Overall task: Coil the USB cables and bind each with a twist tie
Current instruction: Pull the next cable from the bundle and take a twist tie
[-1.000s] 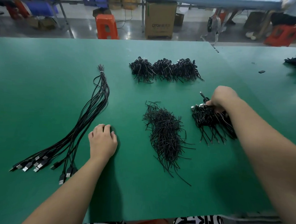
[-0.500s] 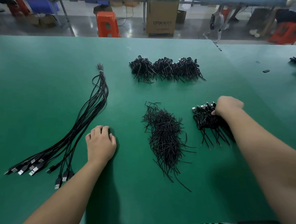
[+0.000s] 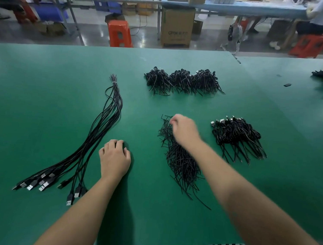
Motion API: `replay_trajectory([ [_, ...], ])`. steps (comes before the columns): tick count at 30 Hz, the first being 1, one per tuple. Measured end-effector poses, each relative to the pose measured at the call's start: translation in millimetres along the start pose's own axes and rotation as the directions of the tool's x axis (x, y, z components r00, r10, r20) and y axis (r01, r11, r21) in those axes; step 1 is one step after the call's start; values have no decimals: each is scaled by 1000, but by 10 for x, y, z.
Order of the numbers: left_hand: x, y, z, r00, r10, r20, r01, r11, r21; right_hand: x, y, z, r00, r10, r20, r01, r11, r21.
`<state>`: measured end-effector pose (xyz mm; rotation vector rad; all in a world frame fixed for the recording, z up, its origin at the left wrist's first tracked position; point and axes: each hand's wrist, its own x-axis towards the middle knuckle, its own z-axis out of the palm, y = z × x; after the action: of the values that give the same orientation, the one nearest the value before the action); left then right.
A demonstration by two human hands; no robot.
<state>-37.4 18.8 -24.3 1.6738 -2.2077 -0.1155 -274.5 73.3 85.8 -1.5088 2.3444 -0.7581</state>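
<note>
Only one piece of lettering shows anywhere. It stands on the front face of a brown cardboard box (image 3: 177,26) on the floor beyond the far edge of the green surface (image 3: 48,78), just right of an orange plastic stool (image 3: 120,33). The print is dark and small, one short line low on the face; it seems to begin with Latin capitals, perhaps "OTOK" or something close, followed by characters too blurred to make out. The cables, ties and plugs on the surface carry no marking that can be read, and the shelves and bins in the background show none either.
</note>
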Motion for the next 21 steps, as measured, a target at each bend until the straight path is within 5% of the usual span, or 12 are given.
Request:
replay_trajectory([
  [7,2,-50,10,1000,-4,8,4,1000,-31,-718,-373,1061,977,-8,212,-5,998,60],
  [17,76,-233,-118,988,84,129,-82,996,-23,-893,-216,1251,990,-139,31,137,988,69],
  [21,154,-526,-368,996,-50,77,42,994,101,-878,-201,1266,990,-135,36,131,987,87],
])
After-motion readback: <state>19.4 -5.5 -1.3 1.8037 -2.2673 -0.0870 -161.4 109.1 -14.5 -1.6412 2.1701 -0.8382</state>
